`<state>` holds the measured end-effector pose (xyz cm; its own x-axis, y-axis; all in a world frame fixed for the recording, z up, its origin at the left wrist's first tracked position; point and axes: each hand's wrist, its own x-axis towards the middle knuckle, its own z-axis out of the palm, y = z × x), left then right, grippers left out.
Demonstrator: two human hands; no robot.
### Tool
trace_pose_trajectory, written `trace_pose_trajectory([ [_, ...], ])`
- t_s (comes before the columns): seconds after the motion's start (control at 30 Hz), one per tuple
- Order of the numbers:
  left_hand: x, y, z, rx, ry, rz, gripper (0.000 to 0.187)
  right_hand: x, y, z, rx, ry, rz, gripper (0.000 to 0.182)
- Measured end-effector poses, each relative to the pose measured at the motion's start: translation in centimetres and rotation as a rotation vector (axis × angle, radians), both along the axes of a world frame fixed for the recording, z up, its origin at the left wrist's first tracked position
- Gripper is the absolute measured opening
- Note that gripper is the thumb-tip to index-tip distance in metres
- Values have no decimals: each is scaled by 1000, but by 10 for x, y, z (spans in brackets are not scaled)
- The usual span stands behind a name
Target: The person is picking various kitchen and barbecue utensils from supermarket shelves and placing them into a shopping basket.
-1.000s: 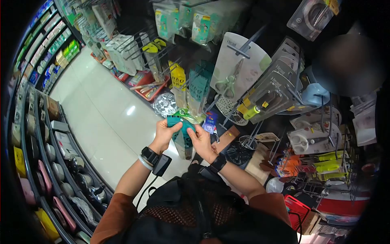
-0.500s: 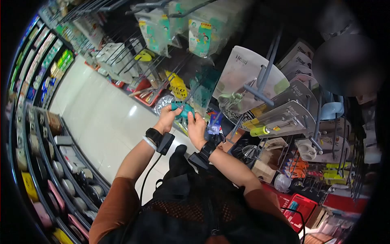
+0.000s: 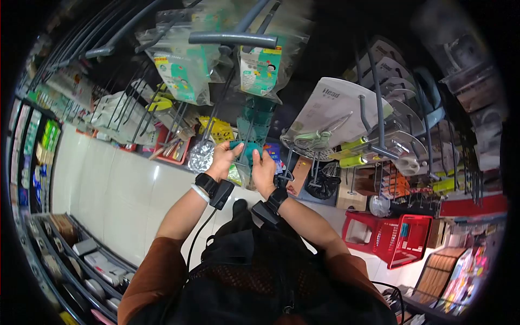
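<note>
Both hands are in front of my body at the hanging racks. My left hand point(image 3: 221, 160) is closed with its thumb and fingers on a small teal item point(image 3: 247, 150). From the other side my right hand point(image 3: 263, 169) grips the same item, thumb uppermost. What kind of item it is I cannot make out. Just behind it hang similar teal pieces point(image 3: 255, 116) on a hook. Near my left hand are a yellow packet point(image 3: 218, 129) and a shiny silver round thing point(image 3: 201, 156). A blue packet point(image 3: 274, 154) is beyond my right hand.
Clear bags with green cards point(image 3: 260, 69) hang above on metal hooks point(image 3: 233, 39). To the right are carded scissors point(image 3: 319, 138) and other carded goods. A red basket point(image 3: 403, 241) stands lower right. Shelves point(image 3: 70, 260) of goods line the left, past the tiled floor point(image 3: 108, 179).
The view has turned and come closer to the racks; the red basket now shows more fully. Both hands still hold the teal item, now in front of the hanging teal pieces.
</note>
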<state>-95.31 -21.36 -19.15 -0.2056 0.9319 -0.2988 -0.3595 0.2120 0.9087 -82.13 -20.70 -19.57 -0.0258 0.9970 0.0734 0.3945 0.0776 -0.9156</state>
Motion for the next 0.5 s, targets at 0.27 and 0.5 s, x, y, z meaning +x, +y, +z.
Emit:
trace_pose_trajectory([
  [0.27, -2, 28, -8, -29, 68, 4, 10, -9, 18, -5, 17, 23, -103, 25],
  [0.5, -4, 7, -35, 122, 86, -36, 46, 29, -33, 42, -165, 31, 200, 53],
])
